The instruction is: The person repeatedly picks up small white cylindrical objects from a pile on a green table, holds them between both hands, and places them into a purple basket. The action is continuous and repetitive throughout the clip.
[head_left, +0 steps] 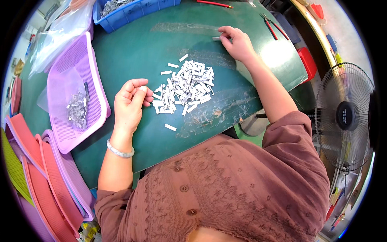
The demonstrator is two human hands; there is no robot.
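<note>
A loose pile of small white and grey rectangular pieces (187, 84) lies on the green table, several strays around its edge. My left hand (131, 99) is at the pile's left side, its fingers curled and the thumb pressed against them. Whatever it may hold is hidden. Farther off to the right, above the table, my right hand (238, 43) is closed, thumb against bent fingers. One small white piece (216, 38) pokes out at its fingertips.
To the left stands a purple basket (90, 52) with a clear bag of grey parts (78, 109). A blue bin (137, 14) of metal-looking parts is at the back. Red-handled pliers (271, 29) lie at back right; a fan (346, 115) stands right. Stacked baskets (56, 173) sit lower left.
</note>
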